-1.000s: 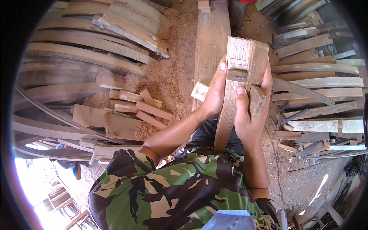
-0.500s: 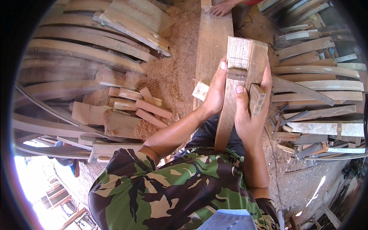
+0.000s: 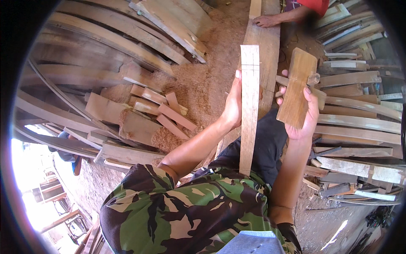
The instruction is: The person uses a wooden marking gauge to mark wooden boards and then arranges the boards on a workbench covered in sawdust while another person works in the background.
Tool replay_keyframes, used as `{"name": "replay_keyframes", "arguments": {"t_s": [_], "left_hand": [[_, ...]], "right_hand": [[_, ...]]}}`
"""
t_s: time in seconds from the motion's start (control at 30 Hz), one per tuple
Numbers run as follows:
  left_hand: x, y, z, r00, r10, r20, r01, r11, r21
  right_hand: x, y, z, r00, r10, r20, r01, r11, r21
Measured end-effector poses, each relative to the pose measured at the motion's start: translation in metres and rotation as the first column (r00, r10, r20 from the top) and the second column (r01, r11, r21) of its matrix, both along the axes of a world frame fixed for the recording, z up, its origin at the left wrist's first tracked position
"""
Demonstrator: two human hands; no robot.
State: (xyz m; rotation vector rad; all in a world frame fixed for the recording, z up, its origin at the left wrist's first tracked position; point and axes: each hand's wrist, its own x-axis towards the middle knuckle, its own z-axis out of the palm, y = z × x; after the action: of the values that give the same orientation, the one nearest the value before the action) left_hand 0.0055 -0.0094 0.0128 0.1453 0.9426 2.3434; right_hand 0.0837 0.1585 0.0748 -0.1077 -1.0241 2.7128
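My left hand (image 3: pixel 233 103) is closed round the left side of a long, slightly curved wooden piece (image 3: pixel 249 106). Dark lines cross its face near the far end, and its near end comes down to my shirt. To the right of the piece, my right hand (image 3: pixel 308 118) grips a wooden marking gauge (image 3: pixel 297 95), a rounded brown block with stems crossing it. The thumb lies on the block, and fingertips show past its left edge. The gauge is held apart from the piece.
A wide plank (image 3: pixel 270 46) runs ahead of me. Another person's hand (image 3: pixel 266 21) rests on its far part. Short wood offcuts (image 3: pixel 177 114) lie among shavings at the left. Stacked boards (image 3: pixel 351 103) line the right, and curved timbers (image 3: pixel 114 38) the far left.
The marking gauge has come off the wooden piece and moved right with my right hand. My left hand still holds the piece, now turned to show its lined face. The view has shifted.
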Motion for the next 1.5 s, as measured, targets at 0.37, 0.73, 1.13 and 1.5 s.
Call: {"name": "replay_keyframes", "arguments": {"t_s": [0.37, 0.73, 1.13, 1.5], "left_hand": [[0.001, -0.002, 0.0, 1.0, 0.029, -0.001, -0.029, 0.999, -0.022], [-0.001, 0.0, 0.001, 0.999, 0.045, -0.002, -0.045, 0.997, -0.068], [-0.006, 0.01, 0.005, 0.997, 0.061, -0.039, -0.064, 0.993, -0.096], [-0.02, 0.008, 0.01, 0.993, 0.082, -0.086, -0.095, 0.981, -0.171]], "right_hand": [[-0.013, -0.008, -0.02, 0.999, 0.045, 0.017, -0.043, 0.995, -0.086], [-0.003, -0.014, -0.012, 0.986, -0.074, 0.146, 0.059, 0.993, 0.102], [0.004, -0.031, 0.002, 0.818, -0.54, -0.199, 0.356, 0.203, 0.912], [0.003, -0.028, -0.003, 0.792, -0.555, -0.255, 0.347, 0.064, 0.936]]}}
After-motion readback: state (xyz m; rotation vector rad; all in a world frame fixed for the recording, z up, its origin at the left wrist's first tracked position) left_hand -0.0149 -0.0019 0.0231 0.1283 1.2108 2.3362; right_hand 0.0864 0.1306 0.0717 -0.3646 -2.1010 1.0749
